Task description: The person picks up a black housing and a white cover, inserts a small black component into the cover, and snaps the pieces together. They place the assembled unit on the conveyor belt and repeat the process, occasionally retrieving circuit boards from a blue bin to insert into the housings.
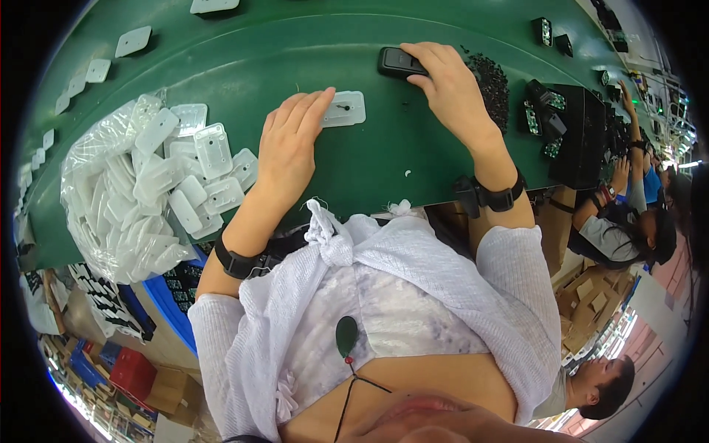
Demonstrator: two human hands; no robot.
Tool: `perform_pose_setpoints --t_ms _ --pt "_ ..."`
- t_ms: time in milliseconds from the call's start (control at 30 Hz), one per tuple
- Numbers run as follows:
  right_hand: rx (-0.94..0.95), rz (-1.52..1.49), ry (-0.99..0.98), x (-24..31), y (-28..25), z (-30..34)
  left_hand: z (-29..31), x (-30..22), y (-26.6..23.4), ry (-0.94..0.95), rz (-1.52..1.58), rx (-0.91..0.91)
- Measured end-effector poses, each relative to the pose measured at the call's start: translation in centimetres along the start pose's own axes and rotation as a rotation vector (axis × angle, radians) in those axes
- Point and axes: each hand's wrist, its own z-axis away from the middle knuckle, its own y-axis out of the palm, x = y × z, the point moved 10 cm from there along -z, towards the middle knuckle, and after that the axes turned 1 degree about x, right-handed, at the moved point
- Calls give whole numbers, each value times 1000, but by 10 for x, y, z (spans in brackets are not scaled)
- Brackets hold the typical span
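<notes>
My left hand (288,151) lies over the left end of a white plastic cover (354,108) on the green table, fingers close together. A small dark piece (343,108) rests in the middle of that cover. The left thumb is mostly hidden. Farther off to the right, my right hand (452,87) grips a black rectangular plastic case (399,63), its thumb on the near side and fingers along the far side. The case is close to the tabletop; I cannot tell whether it touches.
An opened clear bag spilling white covers (155,131) lies left. A heap of small black parts (489,81) sits beyond my right wrist. Black cases with green circuit boards (532,117) lie beside a black box (580,140). More white covers (134,41) stand far left. A co-worker (628,229) sits right.
</notes>
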Motion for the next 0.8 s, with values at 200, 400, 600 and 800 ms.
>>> perform_pose_setpoints --t_ms 200,400,600,800 --pt "17 -293 35 39 1 6 3 13 -8 -55 233 -75" --pt "65 -267 -165 85 17 4 5 17 -12 -92 312 -75" --pt "75 -228 -173 90 24 3 8 14 -6 -15 159 -15" --pt "-25 -135 -141 93 25 8 9 1 -4 51 -110 53"
